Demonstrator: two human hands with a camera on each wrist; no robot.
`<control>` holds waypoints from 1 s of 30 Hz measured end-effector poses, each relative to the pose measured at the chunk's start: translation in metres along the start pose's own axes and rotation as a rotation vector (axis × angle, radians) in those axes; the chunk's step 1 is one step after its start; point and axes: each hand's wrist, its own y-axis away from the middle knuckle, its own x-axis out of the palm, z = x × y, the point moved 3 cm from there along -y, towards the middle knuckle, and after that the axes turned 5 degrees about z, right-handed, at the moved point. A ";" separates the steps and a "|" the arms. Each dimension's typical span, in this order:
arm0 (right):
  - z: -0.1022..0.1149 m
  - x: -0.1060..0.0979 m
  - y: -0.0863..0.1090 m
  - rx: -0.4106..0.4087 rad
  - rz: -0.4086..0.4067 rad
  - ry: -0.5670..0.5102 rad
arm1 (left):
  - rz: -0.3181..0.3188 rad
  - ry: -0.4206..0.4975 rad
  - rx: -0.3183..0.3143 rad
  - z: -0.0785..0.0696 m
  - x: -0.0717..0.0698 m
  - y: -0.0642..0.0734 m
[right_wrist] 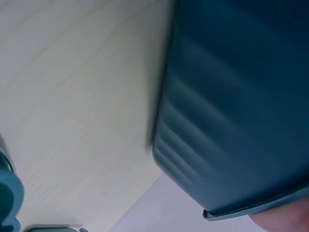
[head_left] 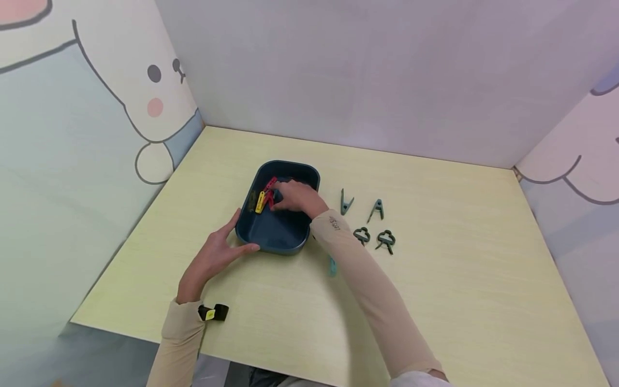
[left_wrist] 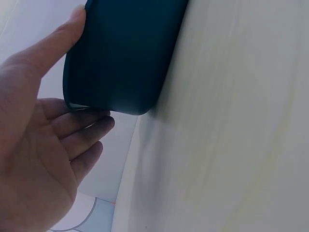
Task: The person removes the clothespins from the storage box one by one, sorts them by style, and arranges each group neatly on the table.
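A dark blue rectangular bin [head_left: 280, 244] stands on the table with small clothespins inside. Among these are a yellow clothespin [head_left: 260, 202] and a red clothespin [head_left: 271, 184], with other red ones close by. My right hand [head_left: 297, 196] reaches into the bin over the far rim side, its fingers right at the clothespins; I cannot tell whether it pinches one. My left hand [head_left: 217, 252] rests against the bin's near left corner, thumb on the near rim and fingers along the left side. In the left wrist view, the left hand's fingers [left_wrist: 84, 130] lie relaxed and fairly straight at the bin's wall.
Right of the bin lie two grey-green clothespins [head_left: 346, 203] and two dark green clips with scalloped heads [head_left: 386, 240]. A teal clothespin [head_left: 332, 267] lies partly behind my right forearm. Walls rise at the pale table's [head_left: 459, 279] back and sides.
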 end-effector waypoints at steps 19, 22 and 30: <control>0.005 0.003 0.000 -0.024 -0.018 0.065 | -0.001 0.003 0.008 0.000 0.000 0.001; 0.005 0.004 0.000 -0.031 -0.029 0.064 | -0.002 0.000 0.010 0.000 0.000 0.000; 0.005 0.006 -0.001 -0.027 -0.006 0.072 | 0.000 -0.004 0.015 0.000 0.000 0.000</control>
